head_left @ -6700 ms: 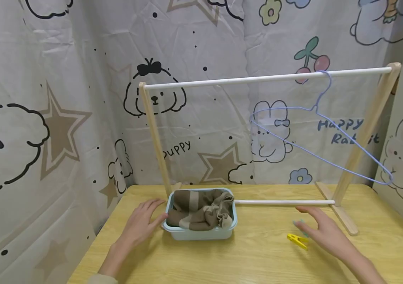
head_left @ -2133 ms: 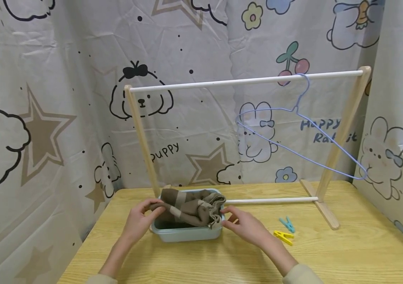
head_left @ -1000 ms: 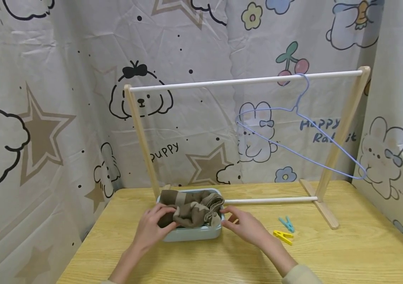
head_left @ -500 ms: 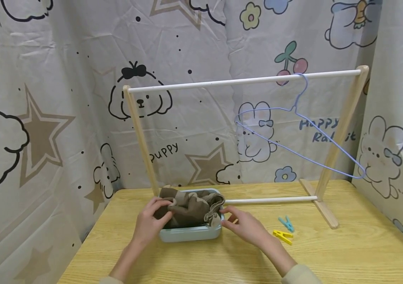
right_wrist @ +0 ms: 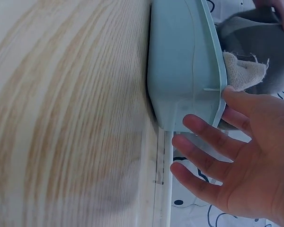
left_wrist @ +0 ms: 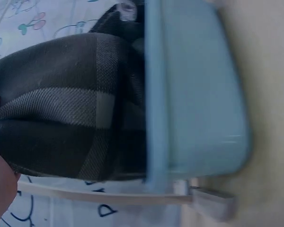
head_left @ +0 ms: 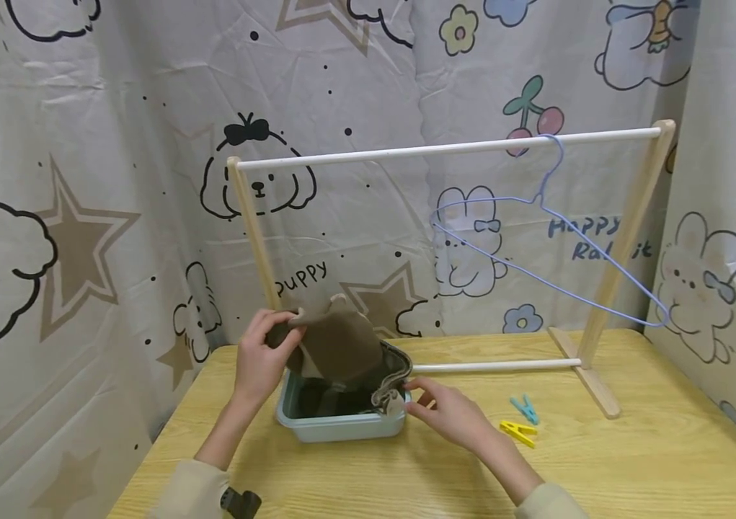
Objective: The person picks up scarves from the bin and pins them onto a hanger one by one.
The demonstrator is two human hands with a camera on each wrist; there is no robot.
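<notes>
Brown checked cloth (head_left: 344, 346) rises from a pale blue basin (head_left: 349, 430) on a wood-grain table (head_left: 471, 468), the head view shows, before a curtain (head_left: 368, 86) printed with cartoon animals. A rack (head_left: 393, 152) with a lilac hanger (head_left: 541, 202) spans the far side. Tabletop stretches near of the basin's rim and on to the right, where a blue clip (head_left: 526, 410) and a yellow clip (head_left: 518, 432) lie. Half a second ago the cloth sat bunched low; now its left part is lifted and the basin's dark inside shows.

In the left wrist view, the left hand (left_wrist: 2, 184), partly cut off, pinches the cloth's end, the fabric sloping over the rim into the basin.

In the right wrist view, the right hand's (right_wrist: 255, 158) thumb touches the basin's right rim; three fingers fan loosely outside it, while the index finger is partly hidden, its contact unclear.
</notes>
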